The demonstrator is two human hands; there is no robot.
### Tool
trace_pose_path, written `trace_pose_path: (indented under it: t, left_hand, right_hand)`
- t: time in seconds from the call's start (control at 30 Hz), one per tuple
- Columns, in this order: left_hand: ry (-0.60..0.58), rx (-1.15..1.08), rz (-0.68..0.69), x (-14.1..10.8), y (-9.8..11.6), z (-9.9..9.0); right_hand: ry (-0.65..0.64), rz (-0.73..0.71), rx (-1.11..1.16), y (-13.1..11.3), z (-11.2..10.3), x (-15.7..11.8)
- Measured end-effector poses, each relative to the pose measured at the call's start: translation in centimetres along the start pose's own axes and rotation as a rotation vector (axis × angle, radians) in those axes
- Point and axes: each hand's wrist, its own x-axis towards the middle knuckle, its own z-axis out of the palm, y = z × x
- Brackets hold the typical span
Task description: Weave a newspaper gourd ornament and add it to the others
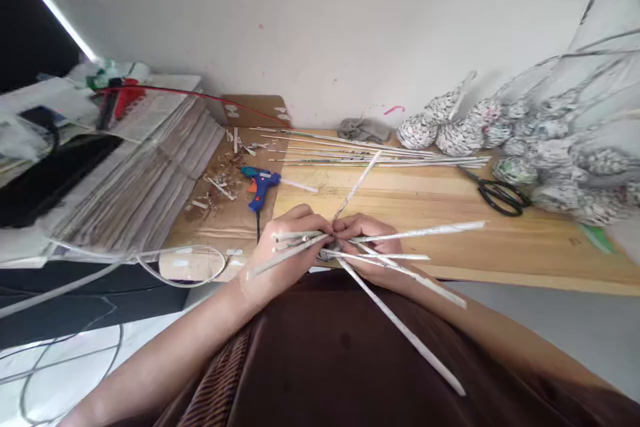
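Note:
My left hand point(295, 240) and my right hand point(367, 237) meet at the table's front edge, fingers pinched round the middle of a bundle of rolled paper sticks point(405, 337). The white sticks fan out from between my fingers: several point right and toward me, one slants up and away, and a few lie across my left hand. A small woven part point(327, 253) shows just under my fingertips, mostly hidden by them. Both hands are closed on this work.
Loose paper sticks point(380, 155) lie along the back of the wooden table point(450, 197). Black-handled scissors point(503, 197) and woven paper shapes point(460, 137) are at the right. A blue glue gun point(263, 188) rests on cardboard, left of it a tall newspaper stack point(175, 167).

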Motion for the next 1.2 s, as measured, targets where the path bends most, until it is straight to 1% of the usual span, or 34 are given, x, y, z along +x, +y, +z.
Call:
trace_pose_path:
  t: [0.1,0.2,0.3,0.4,0.5,0.63,0.7,0.77,0.8,0.83,0.9,0.97,1.03,1.07,1.13,1.2]
  left_hand:
    - [-0.026,0.050,0.051,0.5,-0.1,-0.1]
    - [-0.017,0.074,0.077,0.8,-0.1,-0.1]
    - [0.030,0.064,0.058,0.7,-0.1,0.1]
    - [0.091,0.085,0.041,0.4,0.1,0.4]
    - [0.150,0.115,0.030,0.1,0.2,0.7]
    - [0.198,0.111,-0.001,-0.1,0.2,1.1]
    - [0.220,0.110,-0.012,-0.1,0.2,1.2]
    - [0.230,0.108,-0.004,-0.2,0.2,1.3]
    - [0.234,0.109,0.003,-0.2,0.1,1.3]
    - [0.234,0.108,0.009,-0.2,0.1,1.3]
    - [0.223,0.104,0.018,-0.2,0.1,1.2]
    - [0.204,0.097,0.017,-0.3,0.2,1.0]
    - [0.182,0.088,0.013,-0.4,0.3,0.9]
    - [0.174,0.085,0.012,-0.4,0.4,0.8]
    - [0.165,0.085,0.015,-0.4,0.5,0.8]
    - [0.166,0.081,0.017,-0.4,0.5,0.9]
  right_hand:
    - [-0.020,0.046,0.059,0.2,0.0,0.0]
    - [0.008,0.124,0.124,0.0,0.1,0.0]
    - [0.057,0.256,0.129,-0.4,0.1,-0.1]
    - [0.027,0.386,0.107,-0.9,-0.1,-0.1]
    - [-0.003,0.383,0.112,-1.2,-0.1,0.4]
    - [0.046,0.398,0.182,-1.3,-0.1,0.8]
    - [0.051,0.406,0.164,-1.4,-0.1,0.6]
    - [0.033,0.381,0.120,-1.5,-0.2,0.3]
    - [0.023,0.347,0.089,-1.7,-0.3,0.1]
    - [0.008,0.290,0.051,-1.8,-0.3,-0.1]
    - [-0.053,0.131,-0.073,-2.3,-0.6,-0.3]
    - [-0.106,-0.037,-0.262,-2.8,-0.9,-0.2]
    - [-0.141,-0.140,-0.485,-3.3,-1.4,0.0]
    - [-0.162,-0.154,-0.595,-3.5,-1.6,0.1]
    - [-0.232,-0.135,-0.777,-3.8,-2.1,0.4]
    - [-0.294,-0.125,-0.888,-4.0,-2.3,0.7]
